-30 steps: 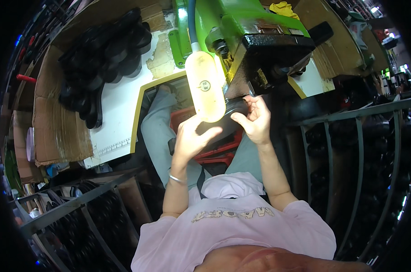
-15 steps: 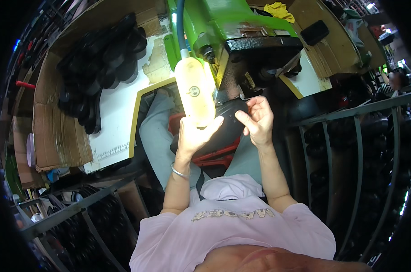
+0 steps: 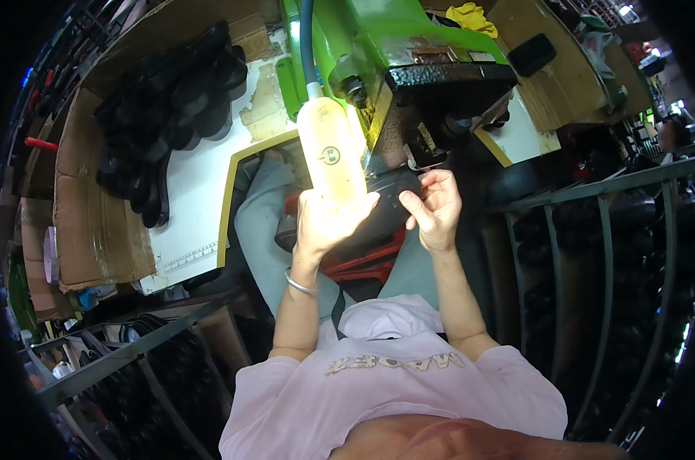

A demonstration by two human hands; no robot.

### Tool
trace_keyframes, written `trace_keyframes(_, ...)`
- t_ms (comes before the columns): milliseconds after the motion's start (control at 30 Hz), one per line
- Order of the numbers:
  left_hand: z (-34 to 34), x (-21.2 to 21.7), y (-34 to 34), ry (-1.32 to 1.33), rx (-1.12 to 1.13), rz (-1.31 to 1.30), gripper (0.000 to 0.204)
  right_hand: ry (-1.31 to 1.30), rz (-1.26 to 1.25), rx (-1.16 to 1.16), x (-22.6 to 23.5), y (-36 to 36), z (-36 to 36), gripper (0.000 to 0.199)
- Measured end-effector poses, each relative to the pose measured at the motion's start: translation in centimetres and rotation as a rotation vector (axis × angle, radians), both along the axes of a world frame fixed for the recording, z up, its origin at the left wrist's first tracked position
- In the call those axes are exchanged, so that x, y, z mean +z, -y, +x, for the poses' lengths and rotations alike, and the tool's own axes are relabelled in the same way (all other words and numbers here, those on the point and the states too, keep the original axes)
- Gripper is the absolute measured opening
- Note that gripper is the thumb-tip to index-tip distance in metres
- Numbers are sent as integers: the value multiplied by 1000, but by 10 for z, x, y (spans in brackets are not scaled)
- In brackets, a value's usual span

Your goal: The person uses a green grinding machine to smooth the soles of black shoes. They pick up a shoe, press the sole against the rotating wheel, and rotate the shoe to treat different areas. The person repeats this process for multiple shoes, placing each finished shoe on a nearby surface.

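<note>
A black shoe [image 3: 386, 199] is held crosswise beneath the dark metal head of a green machine [image 3: 432, 46]. My left hand [image 3: 328, 222] is closed on its left part, thumb pointing right. A glowing yellow-white lamp [image 3: 332, 146] on a grey-blue hose hides some of those fingers and part of the shoe. My right hand [image 3: 435, 208] pinches the right end of the shoe between thumb and curled fingers. The shoe's upper edge lies close to a small metal part [image 3: 424, 162] of the machine; whether they touch, I cannot tell.
Black soles [image 3: 179, 100] are heaped on the white tabletop [image 3: 186, 215] at left, inside cardboard [image 3: 102, 222]. A yellow cloth [image 3: 472, 18] and a dark phone-like slab [image 3: 532, 54] lie back right. Metal racks [image 3: 604, 184] flank me on both sides. Something red [image 3: 367, 264] sits below, between my knees.
The shoe has turned slightly, its left end shifting left and up. My left hand has moved a little left with it, while my right hand keeps its pinch in nearly the same spot.
</note>
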State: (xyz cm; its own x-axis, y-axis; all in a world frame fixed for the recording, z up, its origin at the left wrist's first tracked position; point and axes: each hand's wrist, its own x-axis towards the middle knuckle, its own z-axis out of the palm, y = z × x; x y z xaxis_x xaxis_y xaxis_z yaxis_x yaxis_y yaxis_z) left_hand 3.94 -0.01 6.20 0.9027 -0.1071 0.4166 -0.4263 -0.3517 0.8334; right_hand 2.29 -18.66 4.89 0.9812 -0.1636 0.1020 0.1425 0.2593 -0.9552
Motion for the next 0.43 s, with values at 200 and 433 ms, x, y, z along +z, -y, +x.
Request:
trace_keyframes(200,-12,-21,-14,-119,46,-186,29,-57,-38,98,8,-13,-1,38)
trace_keyframes(433,-29,-26,-15,-148,94,-192,27,168,-48,169,-9,-33,6,40)
